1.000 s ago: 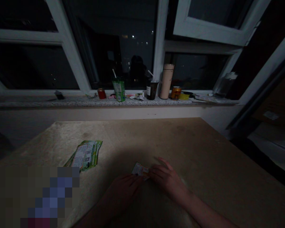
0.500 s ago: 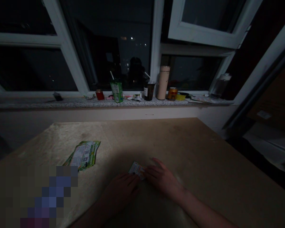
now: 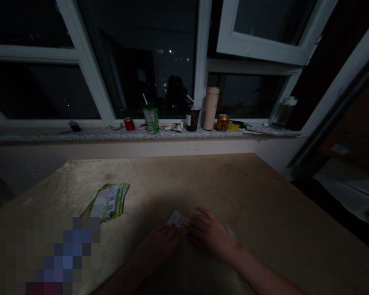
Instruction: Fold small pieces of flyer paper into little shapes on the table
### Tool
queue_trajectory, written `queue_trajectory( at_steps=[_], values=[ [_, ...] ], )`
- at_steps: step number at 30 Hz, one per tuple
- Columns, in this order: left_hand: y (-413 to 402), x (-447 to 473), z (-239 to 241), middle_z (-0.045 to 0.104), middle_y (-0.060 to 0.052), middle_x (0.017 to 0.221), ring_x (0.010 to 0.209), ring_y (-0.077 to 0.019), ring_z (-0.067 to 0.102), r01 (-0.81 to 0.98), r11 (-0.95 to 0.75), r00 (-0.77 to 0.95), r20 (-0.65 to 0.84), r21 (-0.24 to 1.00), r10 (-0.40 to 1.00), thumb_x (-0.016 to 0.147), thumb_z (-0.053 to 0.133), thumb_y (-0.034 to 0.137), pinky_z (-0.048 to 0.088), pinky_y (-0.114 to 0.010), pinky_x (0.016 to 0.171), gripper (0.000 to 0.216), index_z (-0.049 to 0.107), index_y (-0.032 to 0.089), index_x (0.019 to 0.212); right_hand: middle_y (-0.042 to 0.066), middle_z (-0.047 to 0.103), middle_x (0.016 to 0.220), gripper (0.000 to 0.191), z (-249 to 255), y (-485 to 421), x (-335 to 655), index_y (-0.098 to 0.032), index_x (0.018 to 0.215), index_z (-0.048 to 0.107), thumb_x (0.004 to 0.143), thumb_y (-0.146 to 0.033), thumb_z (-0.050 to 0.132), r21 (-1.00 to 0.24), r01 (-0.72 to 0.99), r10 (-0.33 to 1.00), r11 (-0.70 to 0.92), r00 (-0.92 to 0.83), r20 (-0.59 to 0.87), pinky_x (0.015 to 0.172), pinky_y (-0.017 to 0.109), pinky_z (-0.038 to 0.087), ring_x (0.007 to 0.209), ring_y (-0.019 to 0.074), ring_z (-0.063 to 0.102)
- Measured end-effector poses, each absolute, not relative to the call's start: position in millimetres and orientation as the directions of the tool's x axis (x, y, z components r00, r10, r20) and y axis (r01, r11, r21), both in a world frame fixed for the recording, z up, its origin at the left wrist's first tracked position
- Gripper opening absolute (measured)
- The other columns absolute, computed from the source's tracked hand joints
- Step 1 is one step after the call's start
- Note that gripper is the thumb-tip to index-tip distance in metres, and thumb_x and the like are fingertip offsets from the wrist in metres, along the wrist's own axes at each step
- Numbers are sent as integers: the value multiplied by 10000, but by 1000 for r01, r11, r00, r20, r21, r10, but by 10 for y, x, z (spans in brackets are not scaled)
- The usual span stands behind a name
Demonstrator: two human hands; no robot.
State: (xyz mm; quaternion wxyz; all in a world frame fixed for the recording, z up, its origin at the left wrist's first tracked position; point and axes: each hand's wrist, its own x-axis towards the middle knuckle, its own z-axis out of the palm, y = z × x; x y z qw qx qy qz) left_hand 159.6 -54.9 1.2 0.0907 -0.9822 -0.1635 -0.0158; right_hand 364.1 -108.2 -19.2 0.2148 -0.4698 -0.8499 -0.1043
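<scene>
Tabletop (image 3: 184,176), brownish and scuffed, filled the lower half of the frame, paler toward the left and shadowed around the hands. A small printed packet (image 3: 176,219) lay at the lower centre. The left hand (image 3: 160,245) reached its lower left edge, fingers flat and close together; the right hand (image 3: 211,233) covered its right end, fingers loosely bent and one stretched out above the rest. Whether either pinched it could not be told. Along the middle of the frame ran a speckled sill (image 3: 110,133) bearing a red jar (image 3: 129,124), a green cup (image 3: 151,119), a dark cup (image 3: 192,119) with a white label, a pinkish flask (image 3: 210,108) and an orange can (image 3: 222,122). Pale window frames (image 3: 203,49) crossed dark glass above. Green packets (image 3: 117,198) overlapped at the left, showing a whitish text panel; all the lettering was too small and dim to read. Coarse pixels hid the lower left corner.
</scene>
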Motion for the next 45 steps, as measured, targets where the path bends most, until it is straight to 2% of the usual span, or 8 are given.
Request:
queue_trajectory(
  at_steps=[7, 12, 17, 23, 29, 35, 41, 45],
  values=[
    [-514, 1591, -50, 685, -70, 991, 877, -232, 653, 362, -924, 929, 131, -125, 346, 889, 487, 68, 505, -375, 783, 225, 589, 156, 1069, 28, 691, 1040, 204, -255, -1062, 3675, -193, 1065, 608, 927, -134, 470, 39, 800, 666, 599, -525, 530, 1084, 378, 326, 944, 154, 615],
    [-519, 1588, 12, 685, -76, 1007, 874, -225, 653, 366, -923, 927, 129, -118, 351, 856, 482, 15, 505, -361, 788, 283, 589, 145, 1084, 32, 699, 974, 168, -267, -1068, 3643, -191, 1053, 611, 917, -191, 513, -26, 818, 709, 574, -481, 515, 1052, 383, 372, 900, 157, 632],
    [-515, 1580, 19, 691, -65, 1024, 899, -224, 653, 354, -930, 930, 144, -98, 339, 855, 465, 12, 493, -368, 819, 315, 584, 153, 1110, 57, 703, 923, 141, -251, -1074, 3601, -162, 994, 623, 903, -138, 518, 47, 820, 678, 571, -503, 536, 916, 364, 476, 844, 178, 632],
    [-363, 1481, -13, 665, -46, 1129, 1008, -202, 623, 371, -927, 867, 341, 43, 363, 940, 415, 194, 449, -367, 912, 269, 580, 219, 1151, 59, 702, 873, 169, -144, -1093, 3626, -146, 1010, 611, 929, -137, 462, -22, 804, 646, 595, -462, 607, 770, 308, 514, 777, 172, 630],
    [-186, 1366, -39, 675, -19, 1108, 995, -190, 623, 376, -894, 826, 350, 244, 443, 874, 436, 136, 458, -360, 902, 313, 615, 241, 1109, 47, 707, 912, 202, -176, -1101, 3654, -173, 1076, 584, 939, -143, 439, -148, 784, 695, 603, -425, 580, 769, 297, 498, 797, 157, 644],
    [-186, 1396, -22, 679, -16, 1059, 1006, -189, 600, 350, -855, 775, 394, 383, 494, 814, 471, 99, 443, -361, 910, 304, 621, 238, 1038, 42, 694, 880, 164, -116, -1135, 3625, -178, 984, 603, 896, -126, 475, -235, 789, 766, 568, -401, 503, 781, 298, 474, 802, 162, 627],
    [-244, 1434, 39, 677, -15, 1059, 1003, -187, 594, 334, -884, 791, 413, 326, 451, 850, 435, 100, 396, -389, 960, 316, 610, 255, 1063, 32, 681, 840, 117, -81, -1167, 3511, -201, 956, 632, 861, -237, 574, -199, 832, 760, 518, -342, 552, 691, 303, 465, 764, 186, 605],
    [-301, 1433, 16, 605, -34, 1206, 1095, -203, 546, 399, -869, 731, 471, 292, 494, 907, 413, 148, 404, -397, 970, 326, 544, 260, 1184, 25, 637, 687, 211, -75, -1184, 3475, -200, 831, 657, 920, -206, 466, -211, 861, 761, 462, -263, 594, 543, 250, 425, 612, 153, 569]
  ],
)
